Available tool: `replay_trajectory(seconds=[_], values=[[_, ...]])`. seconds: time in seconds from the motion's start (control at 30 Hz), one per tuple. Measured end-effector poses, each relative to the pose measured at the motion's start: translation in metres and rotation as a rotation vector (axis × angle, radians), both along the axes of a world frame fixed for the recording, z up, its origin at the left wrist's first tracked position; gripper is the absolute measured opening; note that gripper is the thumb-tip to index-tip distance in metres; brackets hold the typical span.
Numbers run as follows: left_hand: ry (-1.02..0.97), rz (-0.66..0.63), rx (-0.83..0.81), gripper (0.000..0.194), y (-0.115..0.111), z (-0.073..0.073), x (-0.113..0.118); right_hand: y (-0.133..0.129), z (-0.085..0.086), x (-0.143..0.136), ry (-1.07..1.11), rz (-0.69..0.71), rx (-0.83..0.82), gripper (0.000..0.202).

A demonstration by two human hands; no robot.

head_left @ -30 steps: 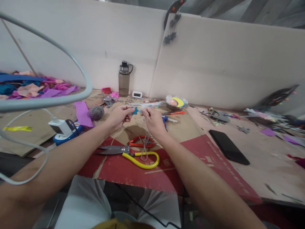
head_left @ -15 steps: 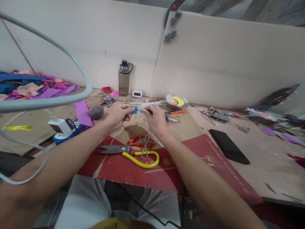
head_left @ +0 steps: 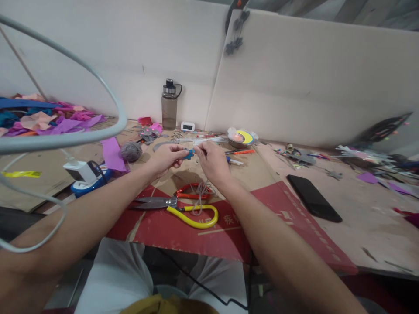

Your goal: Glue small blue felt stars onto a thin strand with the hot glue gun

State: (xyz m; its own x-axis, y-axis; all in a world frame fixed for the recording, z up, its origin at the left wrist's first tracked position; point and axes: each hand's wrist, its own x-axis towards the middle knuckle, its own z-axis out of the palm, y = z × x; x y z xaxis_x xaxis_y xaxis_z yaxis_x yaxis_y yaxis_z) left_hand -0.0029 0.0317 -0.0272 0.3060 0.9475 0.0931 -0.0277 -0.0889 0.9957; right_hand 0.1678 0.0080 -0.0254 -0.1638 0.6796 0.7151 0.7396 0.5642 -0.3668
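A small blue felt piece (head_left: 189, 154) with pointed edges, flower- or star-like, sits between my hands above the cardboard. My left hand (head_left: 167, 159) pinches it from the left with thumb and forefinger. My right hand (head_left: 212, 159) is closed in a pinch at its right edge; its fingertips cover what lies between them. Grey yarn (head_left: 200, 198) hangs loosely below my right hand, over the handles of the scissors. Those scissors (head_left: 157, 202) lie on the red cardboard, blades to the left, one handle yellow and the other red.
A ball of grey yarn (head_left: 131, 151), a purple felt strip (head_left: 113, 153) and a power strip (head_left: 90, 185) are at left. Behind stand a bottle (head_left: 169, 107), a small clock (head_left: 187, 127) and a bowl (head_left: 236, 143). A phone (head_left: 313, 198) lies at right. A pale hose (head_left: 122, 115) crosses the upper left.
My hands have come closer together. The small blue bit seen at my right fingertips now meets or hides behind the blue piece in my left hand. The view has shifted slightly.
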Motion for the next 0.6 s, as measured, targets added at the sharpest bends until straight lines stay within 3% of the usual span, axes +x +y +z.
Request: replay_trajectory(seconds=[0.6], values=[[0.066, -0.033, 0.035, 0.014, -0.005, 0.002, 0.002, -0.009, 0.011, -0.007, -0.205, -0.202, -0.189, 0.037]])
